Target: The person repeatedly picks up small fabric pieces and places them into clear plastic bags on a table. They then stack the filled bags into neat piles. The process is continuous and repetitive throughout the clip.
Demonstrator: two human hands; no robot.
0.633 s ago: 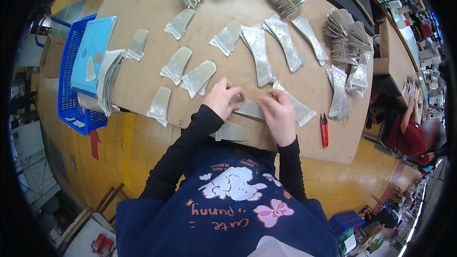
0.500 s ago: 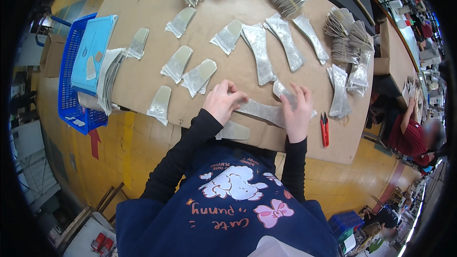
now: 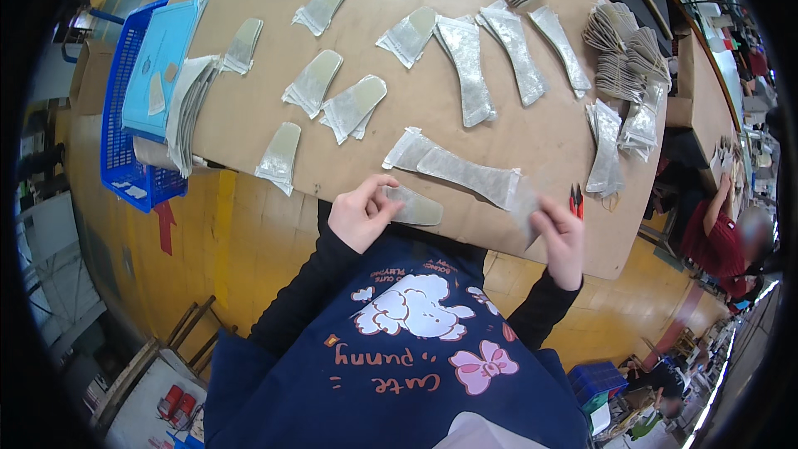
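In front of me, at the table's near edge, lies a grey-green tongue-shaped piece [image 3: 418, 207]. My left hand [image 3: 363, 214] is closed, its thumb and fingertips pinching that piece's left end. My right hand [image 3: 559, 237] grips a thin, pale, see-through piece [image 3: 524, 206], blurred by motion, between thumb and fingers. Just beyond my hands stretches a long grey waisted strip [image 3: 470, 175], its left end lying over another pale piece. The pale piece in my right hand partly covers the strip's right end. Red-handled thread snips [image 3: 576, 201] lie beside my right hand, partly hidden by it.
Several tongue-shaped pieces [image 3: 314, 83] are spread over the left and middle of the brown table [image 3: 349, 168]. Waisted strips [image 3: 465, 71] lie farther off. Banded stacks [image 3: 615, 50] stand right and at the back. A blue basket [image 3: 116, 141] with folders is left; a hammer [image 3: 651, 4] lies far right.
My hands have moved apart and toward me, off the waisted strip. My right hand now lifts a pale piece; my left has come to the near tongue-shaped piece. The view has shifted slightly.
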